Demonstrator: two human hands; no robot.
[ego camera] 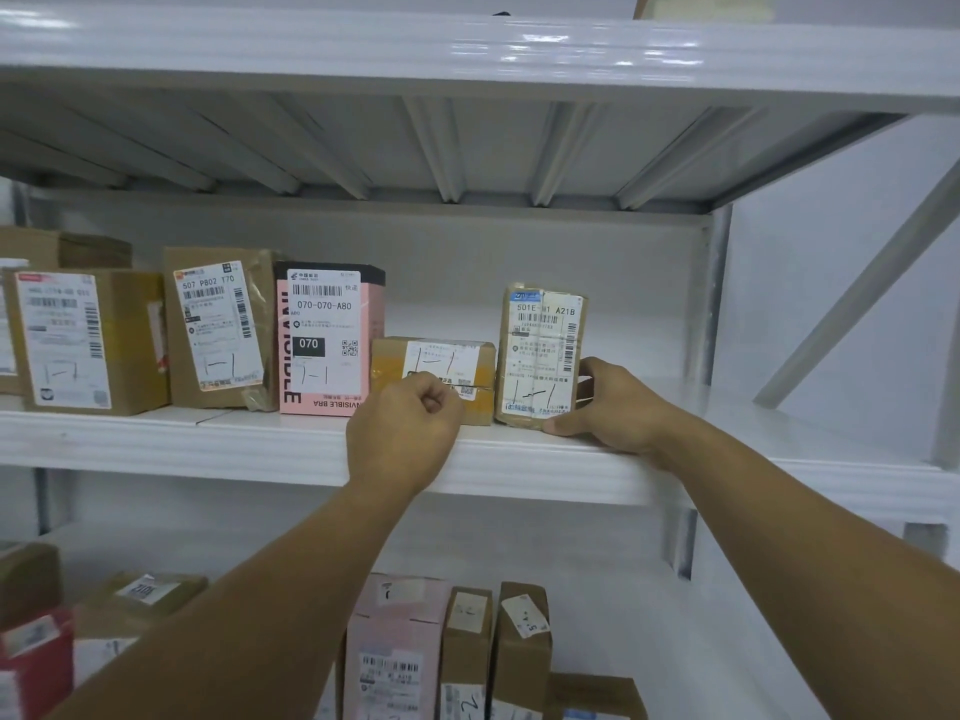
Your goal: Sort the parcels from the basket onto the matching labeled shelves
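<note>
Placing now: my right hand (613, 402) grips the upright parcel (540, 350) just right of the low box (441, 366), my left hand (402, 433) fisted empty before that box; next, I reckon, let go and fetch another.

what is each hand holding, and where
Right hand grips the upright brown parcel by its lower right edge; left hand is a fist, holding nothing.

A white metal shelving unit (208, 444) fills the view (its upper board (467, 49) shines with reflected light). Right of it stands a plain pale wall (779, 252), crossed by a grey diagonal brace (857, 291).
</note>
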